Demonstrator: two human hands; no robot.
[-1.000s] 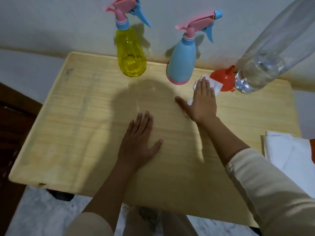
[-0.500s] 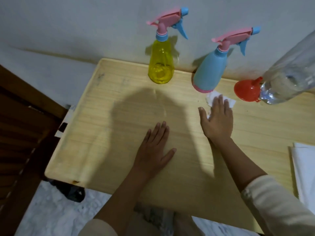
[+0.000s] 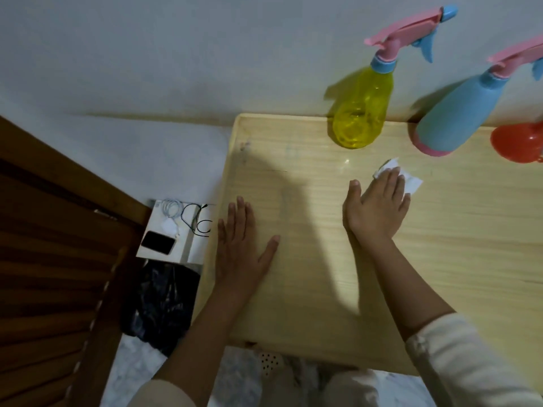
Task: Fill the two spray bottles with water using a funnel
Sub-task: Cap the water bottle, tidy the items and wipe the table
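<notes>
Two spray bottles stand on the table [image 3: 440,245]: one yellow spray bottle [image 3: 360,113], one blue spray bottle [image 3: 458,118]. One red funnel [image 3: 517,145], one white tissue [image 3: 411,183], one phone [image 3: 157,242], two hands.

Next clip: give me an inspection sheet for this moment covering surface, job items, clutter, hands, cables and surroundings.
Surface: wooden table, bare in the middle, shadowed.
Job's things: yellow spray bottle and blue spray bottle upright at the back, spray heads on; red funnel beside the blue one, cut by the frame.
Clutter: white tissue under the right fingers.
Hands: left hand flat on the table, empty; right hand flat, pressing the tissue.
Cables: white and black cables coiled on a low white stand, off the table.
Surroundings: phone on that stand; black bag below; wooden slatted panel at left.
</notes>
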